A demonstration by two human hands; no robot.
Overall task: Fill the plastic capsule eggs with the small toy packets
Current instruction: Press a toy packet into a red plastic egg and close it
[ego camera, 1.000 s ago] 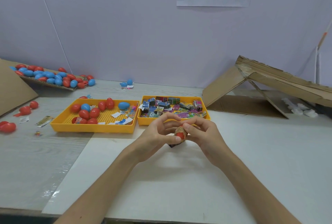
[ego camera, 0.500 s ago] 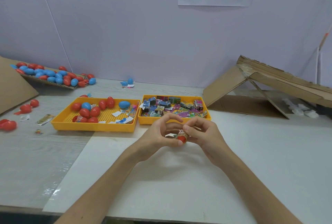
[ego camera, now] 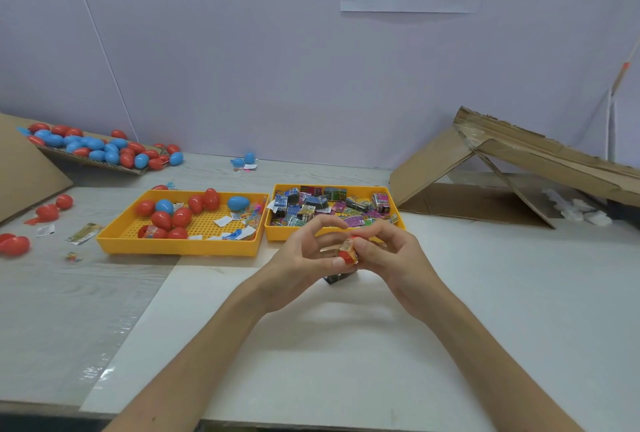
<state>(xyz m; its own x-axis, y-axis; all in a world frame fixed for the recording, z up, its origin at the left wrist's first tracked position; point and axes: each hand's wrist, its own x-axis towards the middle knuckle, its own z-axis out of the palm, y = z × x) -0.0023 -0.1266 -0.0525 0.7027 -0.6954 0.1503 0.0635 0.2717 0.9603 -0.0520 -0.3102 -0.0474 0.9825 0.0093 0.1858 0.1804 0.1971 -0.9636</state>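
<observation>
Red plastic marks the capsule egg point(ego camera: 349, 256), which is held just in front of the packet tray point(ego camera: 277, 234), above the white desk point(ego camera: 485, 293). It is pinched from both sides: the left hand point(ego camera: 304, 253) is curled on it with the thumb underneath, and the right hand point(ego camera: 391, 255) is curled on it from the other side. A printed toy packet point(ego camera: 346, 245) is seen at the egg's upper end, between the fingertips. A dark packet point(ego camera: 336, 278) is seen below the hands; whether it is held or lies on the desk cannot be told. Touching the packet tray's left side, an egg tray point(ego camera: 180, 248) is set, with red and blue eggs inside. Well to the right of the packet tray, folded cardboard point(ego camera: 519, 154) is propped.
</observation>
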